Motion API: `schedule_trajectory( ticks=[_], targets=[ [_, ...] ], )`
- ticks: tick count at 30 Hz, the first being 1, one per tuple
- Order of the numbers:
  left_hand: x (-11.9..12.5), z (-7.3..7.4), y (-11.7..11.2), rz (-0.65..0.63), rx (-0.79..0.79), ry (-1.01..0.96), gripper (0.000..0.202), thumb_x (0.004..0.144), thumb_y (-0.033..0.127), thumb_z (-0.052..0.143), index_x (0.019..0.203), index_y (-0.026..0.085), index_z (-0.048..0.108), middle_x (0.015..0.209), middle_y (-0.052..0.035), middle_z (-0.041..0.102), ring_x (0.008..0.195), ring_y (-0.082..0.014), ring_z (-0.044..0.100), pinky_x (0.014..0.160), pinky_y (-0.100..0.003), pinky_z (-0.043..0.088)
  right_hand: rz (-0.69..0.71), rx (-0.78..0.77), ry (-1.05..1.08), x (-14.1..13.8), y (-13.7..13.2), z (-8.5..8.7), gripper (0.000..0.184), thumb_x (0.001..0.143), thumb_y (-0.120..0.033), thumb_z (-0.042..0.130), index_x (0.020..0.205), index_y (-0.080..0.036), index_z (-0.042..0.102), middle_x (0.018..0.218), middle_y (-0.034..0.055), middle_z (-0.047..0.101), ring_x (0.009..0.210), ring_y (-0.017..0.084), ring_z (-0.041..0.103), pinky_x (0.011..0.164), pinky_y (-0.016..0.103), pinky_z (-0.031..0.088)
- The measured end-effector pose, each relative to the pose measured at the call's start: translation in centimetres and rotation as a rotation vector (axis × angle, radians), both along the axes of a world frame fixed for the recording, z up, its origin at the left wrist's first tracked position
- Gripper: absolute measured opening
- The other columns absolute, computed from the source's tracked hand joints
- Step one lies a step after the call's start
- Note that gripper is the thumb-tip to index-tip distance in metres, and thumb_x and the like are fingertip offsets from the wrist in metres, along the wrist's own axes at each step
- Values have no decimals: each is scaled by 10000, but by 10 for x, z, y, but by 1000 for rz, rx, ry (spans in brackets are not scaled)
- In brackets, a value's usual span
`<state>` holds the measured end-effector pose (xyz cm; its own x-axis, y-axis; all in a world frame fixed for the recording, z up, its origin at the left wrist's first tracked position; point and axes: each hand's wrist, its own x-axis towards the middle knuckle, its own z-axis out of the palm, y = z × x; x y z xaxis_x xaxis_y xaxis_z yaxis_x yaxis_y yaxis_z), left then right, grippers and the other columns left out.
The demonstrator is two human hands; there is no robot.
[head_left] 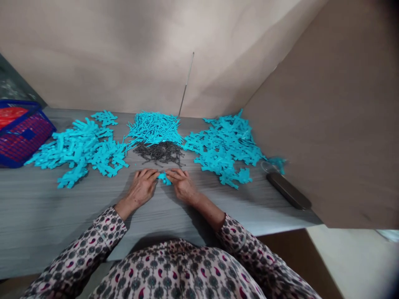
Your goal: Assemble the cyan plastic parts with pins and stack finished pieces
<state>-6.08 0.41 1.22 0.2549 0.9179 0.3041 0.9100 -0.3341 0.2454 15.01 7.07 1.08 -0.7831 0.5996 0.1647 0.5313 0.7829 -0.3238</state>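
Both hands meet at the middle of the grey table over a small turquoise plastic piece (pixel 164 179). My left hand (pixel 143 185) has its fingers closed on the piece's left side. From the right, my right hand (pixel 183 185) grips the same piece with bent fingers. Much of the piece is hidden by the fingertips. Just beyond the hands lies a heap of thin dark metal pins (pixel 160 153), and behind it a pile of thin turquoise sticks (pixel 154 128).
Turquoise plastic pieces form a heap (pixel 77 145) on the left and another heap (pixel 226 145) on the right. A blue basket (pixel 28 135) with red contents stands far left. A dark elongated case (pixel 288 191) lies by the right-hand panel (pixel 336 124). Cardboard (pixel 124 62) rises behind the table.
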Motion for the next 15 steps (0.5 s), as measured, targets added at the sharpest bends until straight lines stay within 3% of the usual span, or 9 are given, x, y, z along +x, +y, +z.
schedule_trajectory(
  ticks=[7,15],
  targets=[
    [-7,-6,9,-7,32,-121,293,952,209,481,1137,262,702,923,-69,634,893,-225,528,787,-368,413,-45,-18,110,-1,-1,-8,450,871,-94,479,1273,-215,641,1361,93,606,1274,285,458,931,431,388],
    [-13,-12,16,-103,51,-229,279,961,219,475,1066,171,729,787,-66,567,817,-205,524,754,-331,450,-72,-13,308,-5,1,-16,321,935,-197,524,1232,-193,648,1319,105,634,1280,266,465,993,427,374]
  ],
)
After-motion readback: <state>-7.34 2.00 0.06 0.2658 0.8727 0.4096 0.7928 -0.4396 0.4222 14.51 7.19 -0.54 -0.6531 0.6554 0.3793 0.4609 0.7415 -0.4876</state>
